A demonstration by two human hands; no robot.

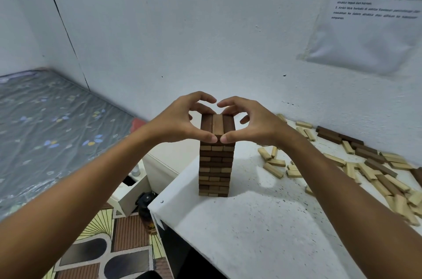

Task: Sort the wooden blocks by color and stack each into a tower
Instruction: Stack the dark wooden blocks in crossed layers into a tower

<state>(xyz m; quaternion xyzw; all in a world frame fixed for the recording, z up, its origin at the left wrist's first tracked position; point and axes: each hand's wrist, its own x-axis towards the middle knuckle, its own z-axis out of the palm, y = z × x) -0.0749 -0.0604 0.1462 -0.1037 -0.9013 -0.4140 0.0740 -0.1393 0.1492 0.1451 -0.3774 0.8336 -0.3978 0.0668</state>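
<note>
Dark-block tower: both our hands pinch its top layer.
Left hand, right hand curled on it; loose blocks lie far right.

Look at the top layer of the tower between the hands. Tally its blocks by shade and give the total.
Darker brown blocks: 2
Lighter brown block: 1
Total: 3, all in the top layer of the tower, which the left hand and right hand pinch at its ends.
</note>
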